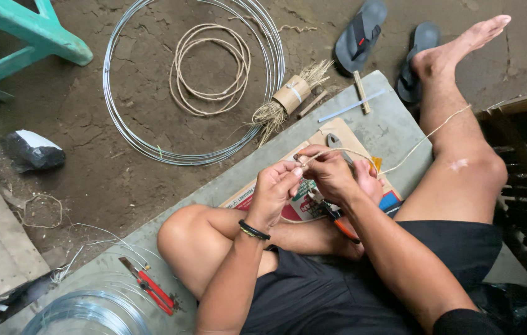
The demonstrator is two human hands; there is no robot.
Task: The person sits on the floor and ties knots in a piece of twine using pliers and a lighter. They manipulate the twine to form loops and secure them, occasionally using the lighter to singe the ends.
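- Left hand (274,186) and right hand (332,174) — both pinched on the cord (425,138).
- Risk: the taut cord may slip off the foot (456,46) — tension lost.

Soft even daylight, faint shadows, sharp centre, edges perhaps slightly bent by wide lens.

two sandals (360,34), two wire coils (192,80), one stool (28,37)

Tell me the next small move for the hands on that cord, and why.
Probably pull the cord snug: both the left hand and the right hand pinch it at one spot, and its far length runs toward the outstretched foot, seemingly anchored there.
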